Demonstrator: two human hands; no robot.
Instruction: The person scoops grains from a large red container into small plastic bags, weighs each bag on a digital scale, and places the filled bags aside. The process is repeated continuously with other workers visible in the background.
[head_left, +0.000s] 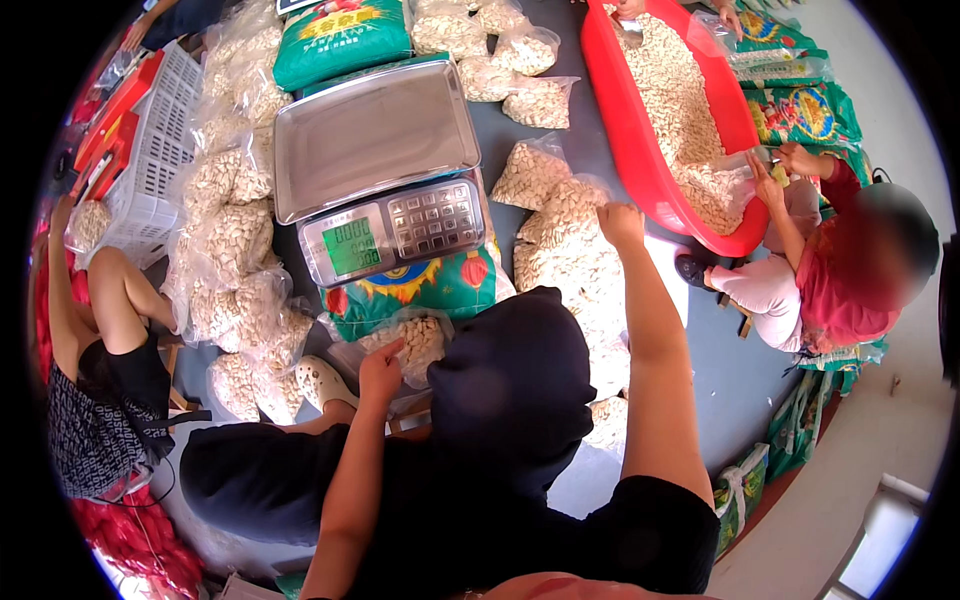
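Observation:
My left hand (382, 371) is at the near edge of a clear plastic bag of pale, bean-like pieces (421, 345), its index finger bent over the bag. Whether it grips the plastic cannot be told. My right hand (622, 223) is closed at the upper edge of another filled clear bag (574, 201), among the bags to the right of the scale. A digital weighing scale (379, 135) with a bare steel pan stands ahead, its display lit green. Below its keypad lies a green printed sack (420, 296).
Filled bags (232, 240) line the left side. A long red tub (615, 112) holds loose pale pieces; a seated person (847, 270) works at it. Another person (112, 397) sits left by a white crate (161, 142). Green sacks (802, 112) are stacked right; my dark-clothed knee (510, 375) rises centrally.

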